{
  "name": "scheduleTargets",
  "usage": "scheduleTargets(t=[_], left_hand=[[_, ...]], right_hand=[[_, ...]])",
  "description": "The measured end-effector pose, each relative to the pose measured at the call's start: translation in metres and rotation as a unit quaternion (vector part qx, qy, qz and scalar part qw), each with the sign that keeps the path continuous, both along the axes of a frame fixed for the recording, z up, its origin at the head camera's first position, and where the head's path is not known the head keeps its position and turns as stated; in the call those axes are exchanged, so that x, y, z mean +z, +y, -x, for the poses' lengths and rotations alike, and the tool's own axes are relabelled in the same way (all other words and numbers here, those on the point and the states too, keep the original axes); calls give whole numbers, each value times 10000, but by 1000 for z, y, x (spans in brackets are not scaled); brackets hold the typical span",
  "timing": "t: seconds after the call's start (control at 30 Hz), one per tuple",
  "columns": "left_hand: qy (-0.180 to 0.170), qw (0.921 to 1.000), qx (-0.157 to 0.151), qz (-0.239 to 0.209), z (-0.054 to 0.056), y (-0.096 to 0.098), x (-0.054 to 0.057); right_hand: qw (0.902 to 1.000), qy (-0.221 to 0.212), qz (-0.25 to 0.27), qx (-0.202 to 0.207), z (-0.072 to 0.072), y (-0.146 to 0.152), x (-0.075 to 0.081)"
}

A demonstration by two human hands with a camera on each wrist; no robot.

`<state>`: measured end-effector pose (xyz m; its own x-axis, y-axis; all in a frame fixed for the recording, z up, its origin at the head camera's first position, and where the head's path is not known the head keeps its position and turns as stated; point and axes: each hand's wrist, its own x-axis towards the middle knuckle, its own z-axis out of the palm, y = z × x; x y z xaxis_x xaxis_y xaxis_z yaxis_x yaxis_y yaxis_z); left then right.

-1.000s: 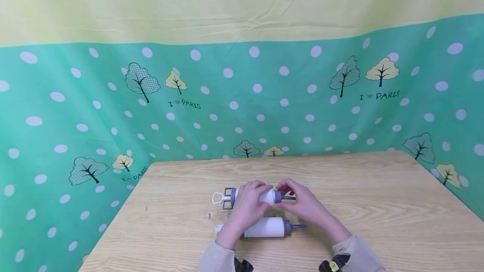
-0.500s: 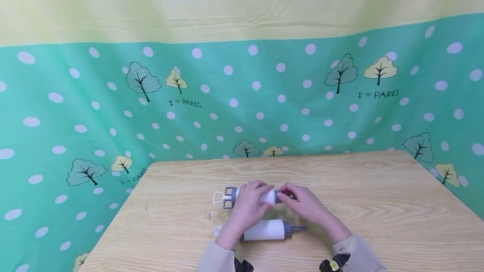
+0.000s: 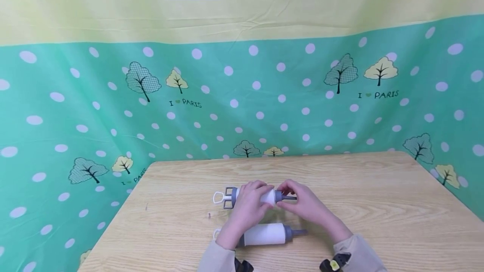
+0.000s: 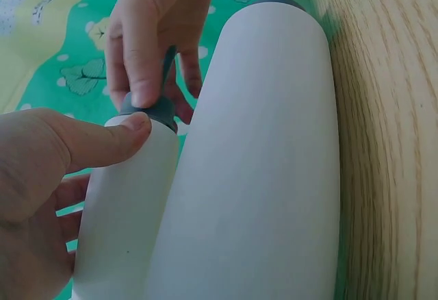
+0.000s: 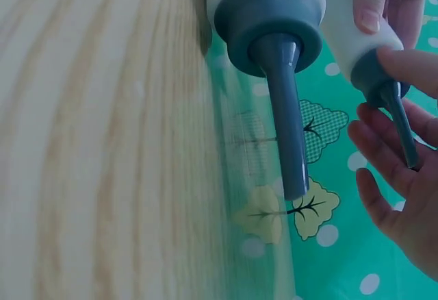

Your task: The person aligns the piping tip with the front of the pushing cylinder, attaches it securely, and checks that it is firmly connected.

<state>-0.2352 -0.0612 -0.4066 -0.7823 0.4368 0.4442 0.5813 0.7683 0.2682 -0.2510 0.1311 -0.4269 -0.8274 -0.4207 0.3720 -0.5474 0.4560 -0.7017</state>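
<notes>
My left hand (image 3: 248, 205) grips the white barrel (image 4: 130, 197) of the far syringe-like tube, its thumb near the grey cap. My right hand (image 3: 304, 202) pinches that grey cap (image 5: 373, 74) between thumb and fingers, at the base of its thin nozzle (image 5: 400, 125). A white loop handle (image 3: 218, 197) and a grey frame (image 3: 228, 197) stick out at the tube's left end. A second, similar white tube (image 3: 264, 234) lies nearer on the table, its grey nozzle (image 5: 284, 115) pointing right. My left forearm hides part of its handle end.
The wooden table (image 3: 181, 230) carries both tubes. A small dark mark or bit (image 3: 209, 215) shows left of the hands. A green polka-dot cloth (image 3: 211, 129) with printed trees hangs behind and beside the table.
The right-hand fingers closed further over the cap, then shifted back round it. The nearer tube has moved slightly toward the front edge. The left hand keeps its place on the barrel.
</notes>
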Motion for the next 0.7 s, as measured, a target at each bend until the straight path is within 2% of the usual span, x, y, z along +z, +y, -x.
scheduleTargets(t=[0.33, 0.43, 0.6, 0.7], left_hand=[[-19, 10000, -32, 71, -1, 2, 4], [-7, 10000, -5, 74, -1, 2, 4], [-2, 10000, 41, 51, -1, 0, 4], [11, 10000, 35, 40, 0, 1, 3]], right_hand=[[9969, -392, -487, -476, 1, 1, -1], [9978, -379, -413, -356, 1, 1, 0], [9999, -31, -125, 44, 2, 2, 1], [9999, 29, 4, 129, 2, 2, 1]])
